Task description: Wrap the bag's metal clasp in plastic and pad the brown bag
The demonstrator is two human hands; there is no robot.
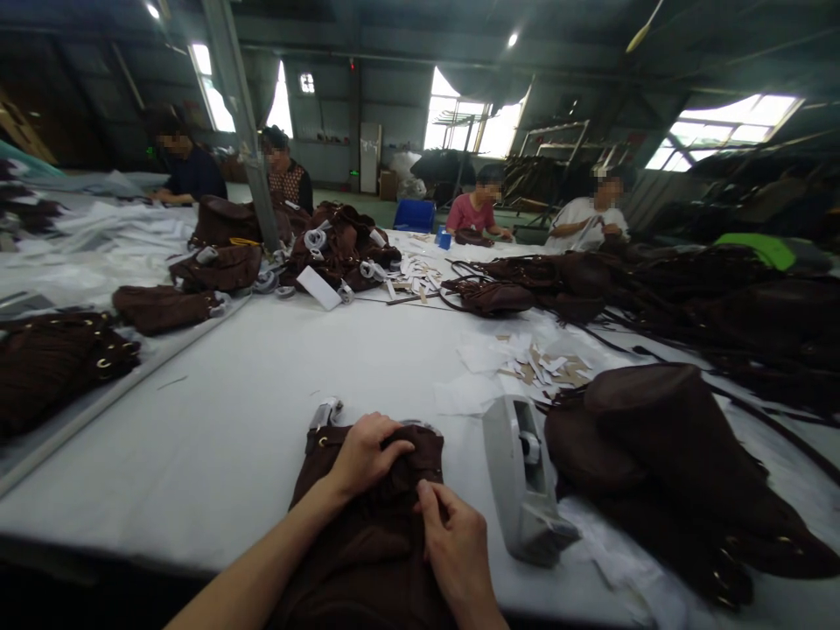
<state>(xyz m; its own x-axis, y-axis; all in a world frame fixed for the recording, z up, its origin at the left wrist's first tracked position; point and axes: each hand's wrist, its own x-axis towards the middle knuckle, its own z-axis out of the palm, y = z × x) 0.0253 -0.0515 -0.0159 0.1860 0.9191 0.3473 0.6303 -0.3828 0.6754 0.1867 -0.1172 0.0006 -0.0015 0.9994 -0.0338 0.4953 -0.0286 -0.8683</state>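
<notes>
A dark brown soft handbag (364, 560) with brass-coloured eyelets lies at the table's near edge, its upper end pointing away from me. Over that upper end my left hand (371, 455) is closed, fingers curled on the gathered material and thumb pointing right. Lower down, my right hand (456, 534) pinches the bag's right side between thumb and fingertips. Clear wrapping (326, 412) covers a strap part at the bag's top left corner. Just right of my hands stands a grey tape dispenser (518, 490).
More brown bags (656, 455) are heaped on the right, with others (164, 308) along the left. Paper and card scraps (544, 363) lie beyond the dispenser. A metal post (246, 122) rises at the far left. Several people sit across the white table (216, 429).
</notes>
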